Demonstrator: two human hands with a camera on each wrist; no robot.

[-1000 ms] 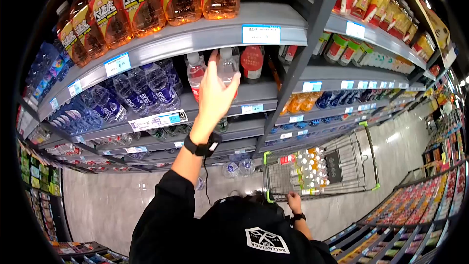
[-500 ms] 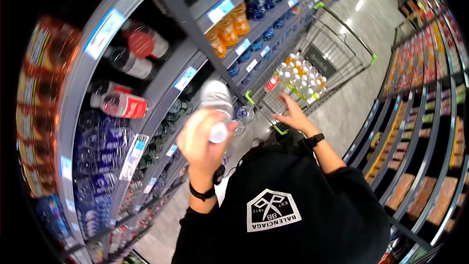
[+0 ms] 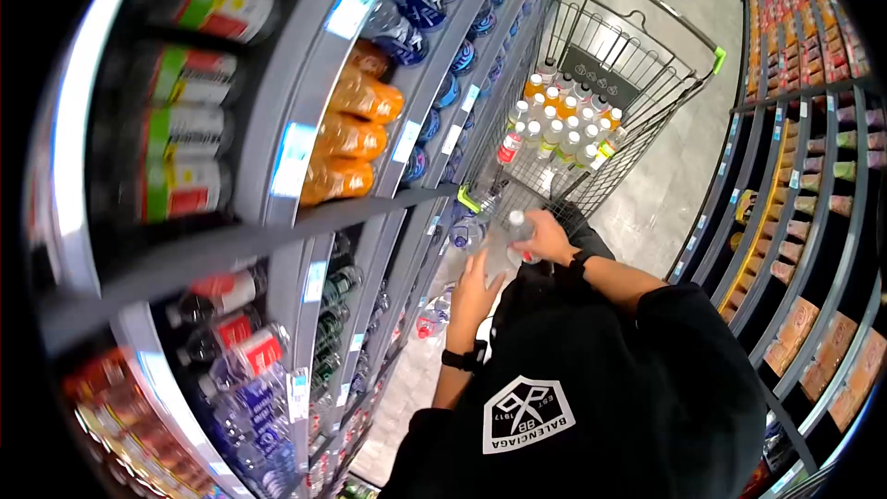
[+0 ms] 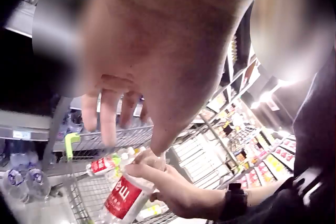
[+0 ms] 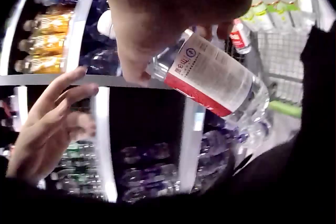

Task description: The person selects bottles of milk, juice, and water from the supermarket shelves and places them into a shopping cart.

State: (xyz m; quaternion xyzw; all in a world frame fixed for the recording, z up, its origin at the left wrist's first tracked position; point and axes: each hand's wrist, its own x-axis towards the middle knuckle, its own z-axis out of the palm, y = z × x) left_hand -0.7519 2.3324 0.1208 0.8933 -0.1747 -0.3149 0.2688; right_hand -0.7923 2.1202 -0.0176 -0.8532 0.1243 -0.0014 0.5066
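Note:
My right hand (image 3: 547, 238) grips a clear plastic water bottle (image 5: 215, 79) near its neck, in front of my body. In the right wrist view the bottle tilts, showing a red and white label. My left hand (image 3: 473, 291) is beside it with fingers spread, holding nothing; the left wrist view shows that palm large above the bottle. Just beyond my hands stands a wire shopping cart (image 3: 614, 187). Several upright drink bottles (image 3: 561, 122) with white caps fill part of it, among them a red-labelled bottle (image 3: 510, 145) at their near left corner.
Shelves of drinks line the left side, including orange bottles (image 3: 351, 139) and blue-labelled bottles (image 3: 420, 5). Large clear bottles (image 3: 468, 233) sit low by the cart's near left corner. Another shelf (image 3: 785, 222) with packaged goods runs along the right of the aisle.
The left hand drew a water bottle off the shelf and brought it down toward the cart. The bottle passed to the right hand, and the left hand let go. The view turned toward the cart.

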